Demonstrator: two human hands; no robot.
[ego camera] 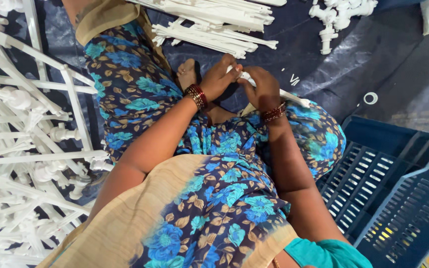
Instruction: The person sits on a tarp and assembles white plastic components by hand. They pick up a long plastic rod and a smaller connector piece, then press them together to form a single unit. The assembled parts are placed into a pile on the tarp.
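Both sets of fingers are clamped on one white plastic sprue piece [269, 87]: the left hand [220, 75] grips its near end with fingers curled tight around it, and the right hand [262, 88] closes over the middle, leaving the thin rod end projecting to the right past the wrist. The piece is held above the lap, over the blue floral fabric [214, 149], clear of the floor. Judged by appearance, it is light, rigid moulded plastic, smooth and likely brittle at the thin joints; the thicker body is the sounder place to grip, not the slender runner. Red bangles [196, 96] sit on both wrists. A dark tarpaulin [373, 54] covers the floor. More white runners [214, 27] lie at its far edge, a large heap of sprue frames [21, 149] fills the left edge, and a blue slotted crate [388, 183] stands at the right.
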